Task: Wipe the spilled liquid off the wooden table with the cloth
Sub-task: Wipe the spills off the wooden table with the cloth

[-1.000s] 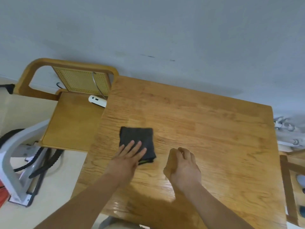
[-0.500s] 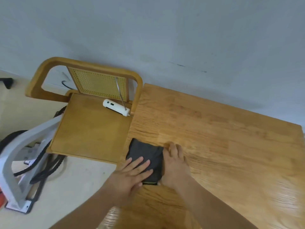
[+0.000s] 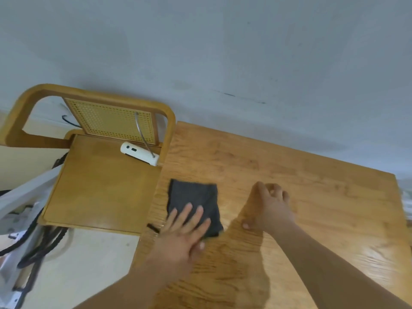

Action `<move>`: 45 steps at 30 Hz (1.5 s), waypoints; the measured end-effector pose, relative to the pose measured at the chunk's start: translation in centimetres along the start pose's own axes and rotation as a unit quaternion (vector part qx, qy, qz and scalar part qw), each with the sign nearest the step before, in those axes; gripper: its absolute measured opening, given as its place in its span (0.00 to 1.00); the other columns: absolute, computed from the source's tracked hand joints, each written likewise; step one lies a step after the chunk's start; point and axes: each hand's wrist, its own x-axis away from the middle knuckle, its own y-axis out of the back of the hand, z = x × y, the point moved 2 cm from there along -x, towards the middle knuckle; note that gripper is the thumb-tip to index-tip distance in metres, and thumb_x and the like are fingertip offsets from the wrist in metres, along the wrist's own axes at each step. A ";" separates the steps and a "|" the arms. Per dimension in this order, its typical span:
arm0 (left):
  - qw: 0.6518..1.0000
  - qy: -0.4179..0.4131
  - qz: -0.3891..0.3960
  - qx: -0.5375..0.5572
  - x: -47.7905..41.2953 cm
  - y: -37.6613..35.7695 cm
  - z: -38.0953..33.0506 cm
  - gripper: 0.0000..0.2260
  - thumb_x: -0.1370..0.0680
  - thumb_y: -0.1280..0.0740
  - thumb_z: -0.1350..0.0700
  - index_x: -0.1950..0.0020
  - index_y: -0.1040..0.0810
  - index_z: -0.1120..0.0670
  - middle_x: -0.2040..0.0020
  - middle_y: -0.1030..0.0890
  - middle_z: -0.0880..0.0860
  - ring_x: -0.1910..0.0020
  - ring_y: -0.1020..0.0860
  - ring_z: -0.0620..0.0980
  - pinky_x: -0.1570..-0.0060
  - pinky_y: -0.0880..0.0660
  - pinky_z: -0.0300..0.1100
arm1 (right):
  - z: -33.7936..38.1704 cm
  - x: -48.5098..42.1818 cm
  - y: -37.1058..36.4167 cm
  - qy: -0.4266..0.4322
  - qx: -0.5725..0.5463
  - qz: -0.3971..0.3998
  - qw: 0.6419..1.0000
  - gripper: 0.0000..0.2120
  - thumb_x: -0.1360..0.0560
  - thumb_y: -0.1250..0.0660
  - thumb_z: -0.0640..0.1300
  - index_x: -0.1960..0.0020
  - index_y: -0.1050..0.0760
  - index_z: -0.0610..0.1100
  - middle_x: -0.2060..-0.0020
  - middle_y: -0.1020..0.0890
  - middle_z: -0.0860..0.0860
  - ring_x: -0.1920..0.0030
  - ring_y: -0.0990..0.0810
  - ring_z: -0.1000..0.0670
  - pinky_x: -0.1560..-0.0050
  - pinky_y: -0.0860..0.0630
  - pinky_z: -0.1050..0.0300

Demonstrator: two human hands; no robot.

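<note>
A folded dark grey cloth [image 3: 193,197] lies on the wooden table [image 3: 289,175] near its left edge. My left hand [image 3: 182,230] lies flat on the cloth's near part, fingers straight and spread. My right hand [image 3: 269,208] hovers or rests on the bare wood to the right of the cloth, a short gap away, fingers loosely curled and holding nothing. The tabletop shows glossy patches at the right [image 3: 379,259]; I cannot tell liquid from glare.
A wooden chair [image 3: 100,188] with a cane back stands against the table's left side, with a white device [image 3: 139,153] on its seat. Black cables and a white frame [image 3: 26,219] lie on the floor at far left. A grey wall runs behind the table.
My right hand has left the cloth's right edge and moved right onto bare wood. My left hand stays flat on the cloth. The view has shifted slightly.
</note>
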 end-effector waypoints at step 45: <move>1.000 -0.018 -0.025 0.006 -25.7 6.4 -5.3 0.24 0.13 0.48 0.51 0.17 0.46 0.40 0.16 0.54 0.40 0.18 0.62 0.42 0.19 0.63 0.48 | -8.6 -6.5 1.5 -0.024 0.041 0.051 0.998 0.81 0.47 0.19 0.71 0.20 0.73 0.42 0.22 0.58 0.48 0.20 0.60 0.39 0.28 0.39 0.28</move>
